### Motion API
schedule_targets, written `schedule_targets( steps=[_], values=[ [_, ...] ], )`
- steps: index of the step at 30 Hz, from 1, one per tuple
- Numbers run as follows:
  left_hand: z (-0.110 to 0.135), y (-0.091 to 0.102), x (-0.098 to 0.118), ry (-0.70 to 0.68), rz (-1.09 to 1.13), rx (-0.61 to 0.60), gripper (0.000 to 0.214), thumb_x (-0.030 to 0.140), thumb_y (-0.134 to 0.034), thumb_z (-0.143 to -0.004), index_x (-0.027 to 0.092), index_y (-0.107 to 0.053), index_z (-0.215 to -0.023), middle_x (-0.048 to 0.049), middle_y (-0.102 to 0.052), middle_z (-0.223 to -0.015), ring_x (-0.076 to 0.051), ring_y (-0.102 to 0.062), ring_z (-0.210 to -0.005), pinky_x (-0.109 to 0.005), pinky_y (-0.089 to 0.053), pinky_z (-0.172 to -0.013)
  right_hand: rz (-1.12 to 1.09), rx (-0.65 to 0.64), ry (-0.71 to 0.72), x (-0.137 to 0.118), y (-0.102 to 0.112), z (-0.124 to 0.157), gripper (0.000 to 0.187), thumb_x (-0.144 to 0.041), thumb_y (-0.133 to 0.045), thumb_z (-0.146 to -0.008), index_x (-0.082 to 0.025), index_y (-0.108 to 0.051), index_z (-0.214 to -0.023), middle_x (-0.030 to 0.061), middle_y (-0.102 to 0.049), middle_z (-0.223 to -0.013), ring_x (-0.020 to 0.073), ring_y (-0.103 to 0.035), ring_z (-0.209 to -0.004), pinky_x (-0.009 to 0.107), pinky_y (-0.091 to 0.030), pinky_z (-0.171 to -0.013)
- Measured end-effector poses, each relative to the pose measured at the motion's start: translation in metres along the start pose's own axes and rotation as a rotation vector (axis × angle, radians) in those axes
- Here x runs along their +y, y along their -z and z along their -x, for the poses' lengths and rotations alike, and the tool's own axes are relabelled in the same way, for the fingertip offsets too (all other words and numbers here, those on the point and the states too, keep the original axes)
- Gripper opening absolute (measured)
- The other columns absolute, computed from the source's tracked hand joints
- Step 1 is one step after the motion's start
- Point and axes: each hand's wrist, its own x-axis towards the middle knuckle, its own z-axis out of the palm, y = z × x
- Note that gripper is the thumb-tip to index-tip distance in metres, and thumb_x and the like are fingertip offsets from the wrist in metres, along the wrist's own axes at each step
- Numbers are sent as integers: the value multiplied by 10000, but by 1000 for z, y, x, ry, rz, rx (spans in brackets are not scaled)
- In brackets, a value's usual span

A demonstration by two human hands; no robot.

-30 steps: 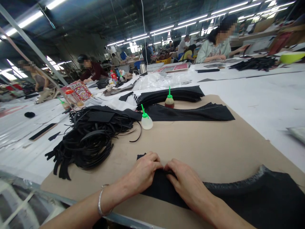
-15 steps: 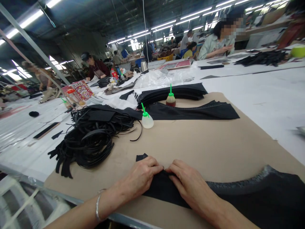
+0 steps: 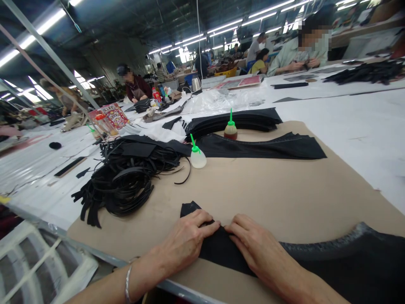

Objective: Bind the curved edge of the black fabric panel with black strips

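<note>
A long black piece of leather-like material (image 3: 223, 252) with a curved upper edge lies in front of me on brown paper (image 3: 294, 190). My left hand (image 3: 185, 238) rests on its left part, thumb and fingers closed on the upper edge. Just to the right, my right hand (image 3: 256, 242) pinches the same edge, fingertips close to the left thumb. Towards the right the piece has a dull, greyish band along its curve. Fingers cover the spot of edge between the two hands.
A heap of black strips (image 3: 126, 181) lies left. Beyond my hands stand a white squeeze bottle (image 3: 198, 159) and an amber one (image 3: 230, 131), both green-tipped. Behind are a black cut piece (image 3: 259, 147) and a stack of curved black pieces (image 3: 243, 119). Co-workers sit farther back.
The view has shifted slightly, so the background sits farther right. My left thumb now lies straighter along the edge, and both hands stay on the black piece.
</note>
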Motion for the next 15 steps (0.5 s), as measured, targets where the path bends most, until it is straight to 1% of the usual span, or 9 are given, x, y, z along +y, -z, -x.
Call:
schedule_targets(
  steps=[6, 8, 11, 15],
  values=[
    [5, -7, 1, 0, -20, 59, 429, 65, -376, -921, 222, -562, -1274, -79, -556, -1243, -198, -518, -1130, -359, -469, -978, -24, 6, 23, 3, 4, 6, 251, -30, -390, -928, -185, -586, -938, 41, -538, -961, 179, -534, -905, 325, -452, -828],
    [6, -9, -1, -12, 4, 70, 421, 63, -373, -923, 207, -564, -1270, -80, -563, -1236, -201, -507, -1144, -368, -449, -1001, -41, 18, 14, 3, 6, 8, 246, -40, -397, -933, -193, -589, -934, 35, -539, -954, 172, -538, -896, 312, -452, -820],
    [4, -8, -2, -21, 48, 36, 396, 86, -360, -949, 197, -550, -1278, -71, -597, -1162, -194, -520, -1082, -363, -449, -982, -66, 20, 8, 5, 6, 10, 245, -46, -401, -937, -202, -589, -947, 29, -537, -951, 170, -539, -889, 311, -451, -808],
    [1, -2, 5, -9, 14, -48, 432, 108, -347, -960, 231, -486, -1350, -71, -594, -1109, -212, -516, -1014, -387, -467, -917, -53, -8, 38, 11, 3, 12, 222, -60, -387, -941, -187, -569, -948, 50, -523, -964, 199, -527, -903, 362, -451, -818]
  ],
)
